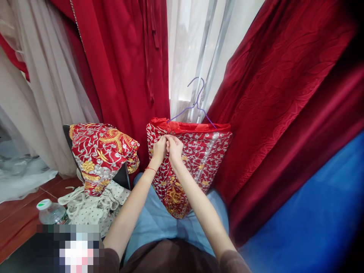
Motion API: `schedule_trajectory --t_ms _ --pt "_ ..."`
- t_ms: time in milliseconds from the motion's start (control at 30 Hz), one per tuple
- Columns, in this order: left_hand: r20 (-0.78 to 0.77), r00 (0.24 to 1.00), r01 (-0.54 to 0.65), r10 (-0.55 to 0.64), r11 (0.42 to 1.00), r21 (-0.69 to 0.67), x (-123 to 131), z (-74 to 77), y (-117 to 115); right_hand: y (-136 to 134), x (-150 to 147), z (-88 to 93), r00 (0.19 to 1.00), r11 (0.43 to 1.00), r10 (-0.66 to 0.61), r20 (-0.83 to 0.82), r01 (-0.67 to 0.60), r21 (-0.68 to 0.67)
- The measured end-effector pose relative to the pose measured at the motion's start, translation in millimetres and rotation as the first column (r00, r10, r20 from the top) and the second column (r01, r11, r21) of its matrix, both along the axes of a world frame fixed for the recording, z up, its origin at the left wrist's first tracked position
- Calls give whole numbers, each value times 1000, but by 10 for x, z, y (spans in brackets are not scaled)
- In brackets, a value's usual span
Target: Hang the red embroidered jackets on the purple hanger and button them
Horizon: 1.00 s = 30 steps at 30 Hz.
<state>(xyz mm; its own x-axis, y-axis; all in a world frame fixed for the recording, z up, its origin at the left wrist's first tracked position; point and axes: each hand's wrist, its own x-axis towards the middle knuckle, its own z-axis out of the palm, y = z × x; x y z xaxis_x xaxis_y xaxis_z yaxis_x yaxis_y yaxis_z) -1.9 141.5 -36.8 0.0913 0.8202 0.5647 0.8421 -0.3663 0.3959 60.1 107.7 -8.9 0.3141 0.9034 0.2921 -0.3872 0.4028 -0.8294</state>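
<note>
A red embroidered garment (209, 159) with silver and gold patterning, probably a skirt, rests upright over my lap. Its plain red waistband runs along the top, where a purple wire hanger (196, 104) sticks up with its hook free. My left hand (159, 149) and my right hand (174, 148) meet at the waistband's left part. Both are closed in a pinch, fingertips touching. A small dark curve shows just above the fingertips, but what they pinch is too small to make out. Around my left wrist is a thin red string.
Another red embroidered garment (105, 151) lies over a dark chair at the left. Below it are a dotted white cloth bag (88, 208) and a plastic bottle (52, 214). Long red gowns (127, 57) hang ahead, and a red patterned gown (273, 106) hangs close on the right.
</note>
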Motion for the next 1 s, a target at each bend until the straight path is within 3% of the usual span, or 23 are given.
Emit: schedule_trajectory --t_ms 333,433,533,600,700,767,867,1000 --pt "37 997 68 -68 998 -1 54 -48 -145 124 12 295 993 993 -111 37 112 -32" --pt "-22 998 63 -63 998 9 7 12 -153 179 146 324 973 996 -85 213 82 26" --pt "-221 963 168 -152 984 57 -226 199 -143 133 461 317 833 997 -55 551 16 75" --pt "-338 923 236 -183 964 120 -514 391 -126 62 741 341 676 986 -160 719 75 148" --pt "-371 923 182 -102 965 187 -1091 683 -94 -28 1168 434 412 899 -435 800 239 366" --pt "-418 907 91 -43 991 95 -1473 803 -83 -45 1414 497 302 846 -523 797 298 442" --pt "-491 871 -6 30 999 50 -1847 816 -95 -17 1673 526 274 843 -519 810 320 432" --pt "-516 835 -113 194 976 184 -1903 665 -112 31 1787 435 273 863 -481 833 317 394"
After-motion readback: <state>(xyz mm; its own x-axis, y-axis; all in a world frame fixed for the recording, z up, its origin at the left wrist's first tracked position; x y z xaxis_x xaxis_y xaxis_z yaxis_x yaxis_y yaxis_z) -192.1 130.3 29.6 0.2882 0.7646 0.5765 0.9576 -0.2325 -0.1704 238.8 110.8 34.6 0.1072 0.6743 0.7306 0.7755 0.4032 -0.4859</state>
